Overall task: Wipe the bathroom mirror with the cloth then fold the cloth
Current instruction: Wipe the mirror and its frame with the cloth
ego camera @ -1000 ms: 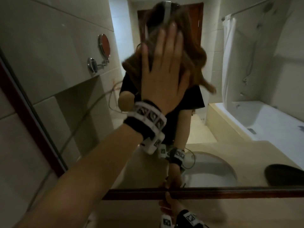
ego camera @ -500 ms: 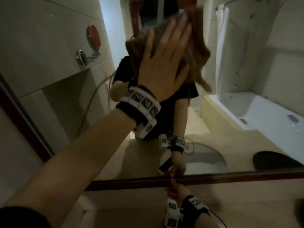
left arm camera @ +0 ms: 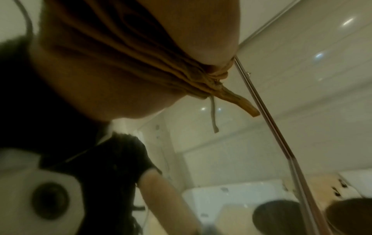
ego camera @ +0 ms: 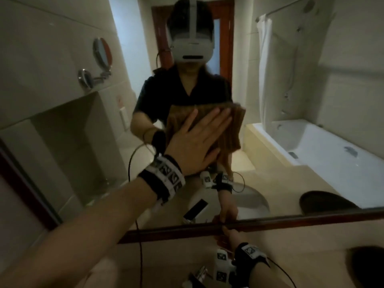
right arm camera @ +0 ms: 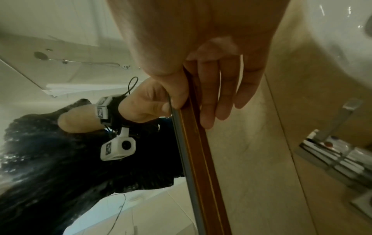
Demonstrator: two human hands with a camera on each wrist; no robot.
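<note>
A brown cloth (ego camera: pixel 234 129) lies spread on the bathroom mirror (ego camera: pixel 291 90) at the chest height of my reflection. My left hand (ego camera: pixel 199 140) presses it flat against the glass with straight, spread fingers. In the left wrist view the cloth (left arm camera: pixel 197 79) shows bunched between the palm and the glass, with one corner hanging free. My right hand (ego camera: pixel 230 235) rests on the mirror's dark wooden bottom frame (ego camera: pixel 301 221). In the right wrist view its fingers (right arm camera: pixel 227 89) lie straight across the frame (right arm camera: pixel 201 159) and the thumb touches the edge of the glass.
Below the frame runs a beige countertop (ego camera: pixel 311 256) with a chrome faucet (ego camera: pixel 199 275) near the front and a dark round object (ego camera: pixel 365 260) at the right. The mirror reflects a bathtub (ego camera: pixel 311 150), a shower curtain and a wall-mounted round mirror (ego camera: pixel 101 53).
My left hand has slid the cloth down the glass, from over the reflected head to chest height. The right hand has stayed on the bottom frame.
</note>
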